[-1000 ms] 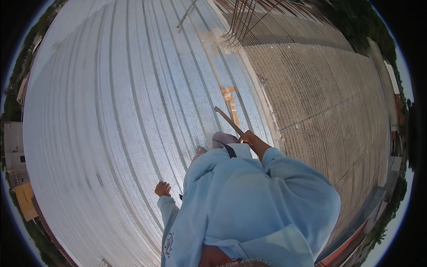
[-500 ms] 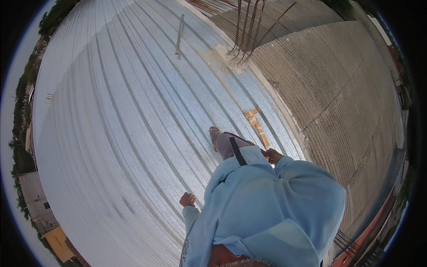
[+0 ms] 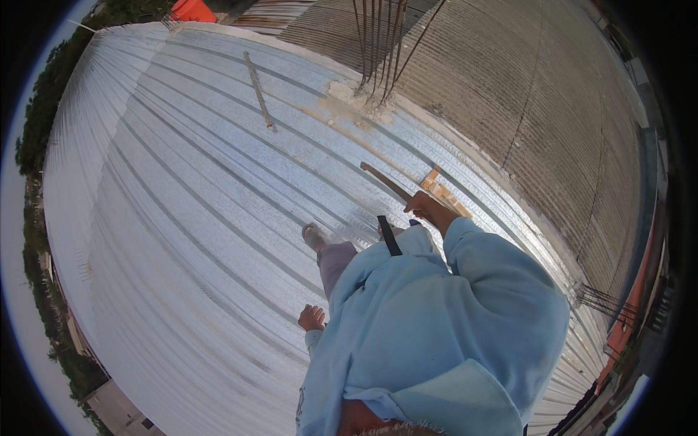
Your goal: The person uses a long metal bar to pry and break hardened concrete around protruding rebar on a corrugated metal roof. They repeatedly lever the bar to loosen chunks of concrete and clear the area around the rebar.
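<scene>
My right hand (image 3: 429, 208) is closed round a long brown bar (image 3: 385, 182) that angles up to the left over the metal roof (image 3: 182, 189). Just beyond it on the sheeting lie light tan pieces (image 3: 445, 190), perhaps wood. My left hand (image 3: 311, 317) hangs beside my light blue shirt, fingers loosely bent and apart, with nothing visible in it. My sandalled left foot (image 3: 313, 237) is on the silver ribbed sheets; my other foot is mostly hidden by my body.
A narrow bar (image 3: 258, 91) lies farther ahead. Upright rebar (image 3: 376, 51) rises from broken concrete (image 3: 356, 98) along a ledge, beside a grey corrugated roof (image 3: 523, 109). More rods (image 3: 611, 309) jut out at the right. An orange container (image 3: 192, 11) stands beyond the upper roof edge, with trees past the left edge.
The view has turned, bringing the orange container in and swinging the roof seams flatter. My left foot has stepped. The bar in my right hand, hidden half a second ago, shows again.
</scene>
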Motion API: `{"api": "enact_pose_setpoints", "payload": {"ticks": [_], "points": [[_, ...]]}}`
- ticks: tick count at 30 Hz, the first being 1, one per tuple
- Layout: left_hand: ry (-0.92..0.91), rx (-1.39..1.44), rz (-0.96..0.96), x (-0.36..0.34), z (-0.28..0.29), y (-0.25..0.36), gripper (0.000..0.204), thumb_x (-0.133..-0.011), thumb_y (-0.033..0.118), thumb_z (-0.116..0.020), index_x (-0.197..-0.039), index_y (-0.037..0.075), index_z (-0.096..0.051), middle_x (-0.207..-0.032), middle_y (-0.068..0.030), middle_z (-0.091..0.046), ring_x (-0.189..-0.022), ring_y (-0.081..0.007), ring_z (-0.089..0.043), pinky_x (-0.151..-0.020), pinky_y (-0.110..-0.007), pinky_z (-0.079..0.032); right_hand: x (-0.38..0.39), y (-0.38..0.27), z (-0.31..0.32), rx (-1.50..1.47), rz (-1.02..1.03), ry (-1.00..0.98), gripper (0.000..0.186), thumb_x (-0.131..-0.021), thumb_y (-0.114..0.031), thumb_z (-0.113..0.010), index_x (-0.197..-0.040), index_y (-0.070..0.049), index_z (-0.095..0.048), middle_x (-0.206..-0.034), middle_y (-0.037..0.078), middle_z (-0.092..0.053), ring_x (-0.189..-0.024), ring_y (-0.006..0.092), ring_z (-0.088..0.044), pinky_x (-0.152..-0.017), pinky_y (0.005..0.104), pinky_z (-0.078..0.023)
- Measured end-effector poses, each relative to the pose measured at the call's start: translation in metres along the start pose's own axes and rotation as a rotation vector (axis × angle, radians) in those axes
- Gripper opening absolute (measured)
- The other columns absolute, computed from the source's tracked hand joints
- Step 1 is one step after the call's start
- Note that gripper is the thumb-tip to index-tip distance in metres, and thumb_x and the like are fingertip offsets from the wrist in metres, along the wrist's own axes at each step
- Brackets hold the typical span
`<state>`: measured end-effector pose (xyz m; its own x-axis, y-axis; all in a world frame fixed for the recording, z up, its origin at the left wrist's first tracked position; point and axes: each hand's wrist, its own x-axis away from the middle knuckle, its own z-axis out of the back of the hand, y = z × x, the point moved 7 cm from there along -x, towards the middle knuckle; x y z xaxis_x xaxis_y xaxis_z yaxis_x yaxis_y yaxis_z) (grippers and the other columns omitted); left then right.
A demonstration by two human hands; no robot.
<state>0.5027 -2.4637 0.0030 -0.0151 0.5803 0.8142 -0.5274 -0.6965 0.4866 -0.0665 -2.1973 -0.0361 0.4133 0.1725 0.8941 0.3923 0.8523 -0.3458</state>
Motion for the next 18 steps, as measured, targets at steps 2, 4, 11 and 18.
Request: {"api": "enact_pose_setpoints", "payload": {"ticks": [2, 4, 11, 18], "points": [[-0.008, 0.114, 0.068, -0.044, 0.02, 0.075, 0.039, -0.099, 0.03, -0.054, -0.124, -0.001, -0.056, -0.117, -0.0159, -0.064, -0.105, -0.0322, -0.066, -0.086, -0.047, -0.055, -0.023, -0.019, -0.019, -0.042, -0.047, 0.038, 0.029, -0.069, -0.016, -0.086, -0.083, 0.004, -0.071, -0.06, 0.013, -0.063, -0.054, 0.0243, -0.065, -0.047, 0.0415, -0.051], [-0.012, 0.073, 0.04, -0.087, 0.051, 0.148, 0.038, -0.099, 0.03, -0.054, -0.122, -0.001, -0.058, -0.115, -0.0159, -0.065, -0.102, -0.0321, -0.067, -0.085, -0.046, -0.056, -0.019, -0.053, -0.053, 0.029, 0.123, 0.084, 0.032, -0.07, -0.018, -0.085, -0.087, 0.005, -0.072, -0.065, 0.014, -0.067, -0.056, 0.0252, -0.066, -0.051, 0.0392, -0.053], [-0.013, -0.038, -0.059, -0.197, 0.119, 0.358, 0.036, -0.1, 0.029, -0.055, -0.12, -0.001, -0.06, -0.112, -0.0174, -0.068, -0.097, -0.033, -0.068, -0.082, -0.046, -0.056, 0.027, -0.084, -0.151, -0.089, -0.11, 0.252, 0.034, -0.075, -0.017, -0.078, -0.103, 0.001, -0.072, -0.087, 0.023, -0.071, -0.07, 0.0309, -0.073, -0.059, 0.0434, -0.057], [-0.122, -0.168, -0.189, -0.267, 0.055, 0.507, 0.03, -0.097, 0.024, -0.059, -0.116, 0.001, -0.063, -0.1, -0.0152, -0.069, -0.083, -0.0319, -0.069, -0.069, -0.043, -0.055, 0.053, -0.088, -0.207, -0.437, -0.389, 0.154, 0.031, -0.072, -0.007, -0.08, -0.097, 0.005, -0.068, -0.079, 0.018, -0.068, -0.059, 0.0265, -0.067, -0.055, 0.0424, -0.056]]}}
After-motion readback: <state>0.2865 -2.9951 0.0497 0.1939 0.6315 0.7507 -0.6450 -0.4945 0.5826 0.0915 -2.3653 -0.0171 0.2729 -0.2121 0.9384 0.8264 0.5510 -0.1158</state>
